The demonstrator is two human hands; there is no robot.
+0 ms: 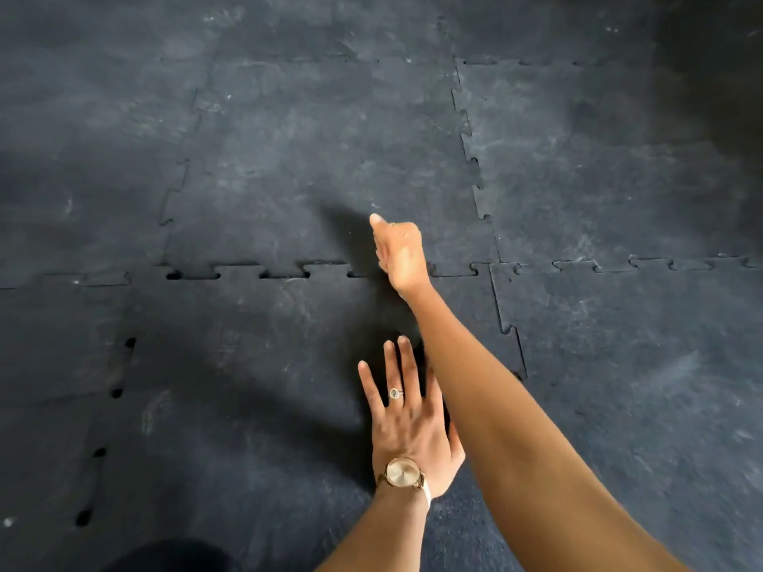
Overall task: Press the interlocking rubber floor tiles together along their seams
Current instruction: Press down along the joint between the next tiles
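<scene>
Dark grey rubber floor tiles with puzzle-shaped edges cover the floor. The near tile [256, 365] meets the far tile [322, 167] along a horizontal seam [256, 272], where dark gaps show between the tabs. My right hand [398, 253] rests its edge on that seam, fingers curled, thumb raised. My left hand [408, 410], wearing a ring and a watch, lies flat on the near tile, fingers spread, partly under my right forearm.
A vertical seam [107, 423] on the near tile's left shows several open gaps. The right seam [475, 167] and the far-right seam [660, 264] look tighter. A dark shape [165, 557] sits at the bottom edge.
</scene>
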